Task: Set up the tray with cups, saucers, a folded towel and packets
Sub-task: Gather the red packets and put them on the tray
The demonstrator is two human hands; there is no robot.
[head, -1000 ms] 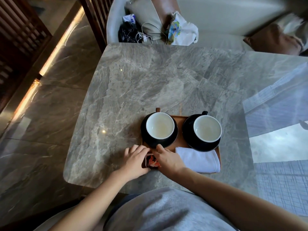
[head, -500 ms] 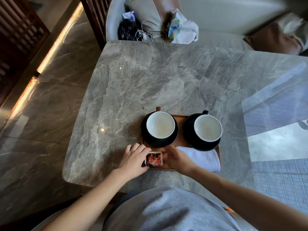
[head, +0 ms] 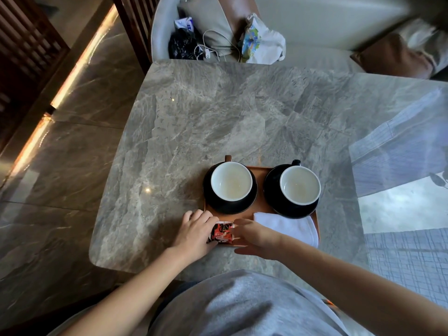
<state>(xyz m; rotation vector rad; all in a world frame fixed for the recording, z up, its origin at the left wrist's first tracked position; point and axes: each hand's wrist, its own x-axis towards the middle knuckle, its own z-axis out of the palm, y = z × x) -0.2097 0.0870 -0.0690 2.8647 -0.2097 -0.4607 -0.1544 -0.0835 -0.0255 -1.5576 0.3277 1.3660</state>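
A brown wooden tray (head: 260, 187) lies near the table's front edge. On it stand two white-lined cups, the left cup (head: 231, 184) and the right cup (head: 299, 185), each on a black saucer (head: 286, 209). A folded white towel (head: 288, 226) lies in the tray's front right part. Red and black packets (head: 221, 233) sit in the front left corner. My left hand (head: 194, 235) rests against the packets' left side, fingers curled. My right hand (head: 254, 236) is just right of the packets, fingers spread, touching their edge at most.
The grey marble table (head: 218, 112) has a rounded front left corner. Behind it a white chair (head: 315, 25) holds bags, a cable and cushions. A glossy stone floor lies to the left, and a bright window reflection covers the table's right side.
My right hand has come off the packets and slid right and back, uncovering them. My left hand stayed beside the packets.
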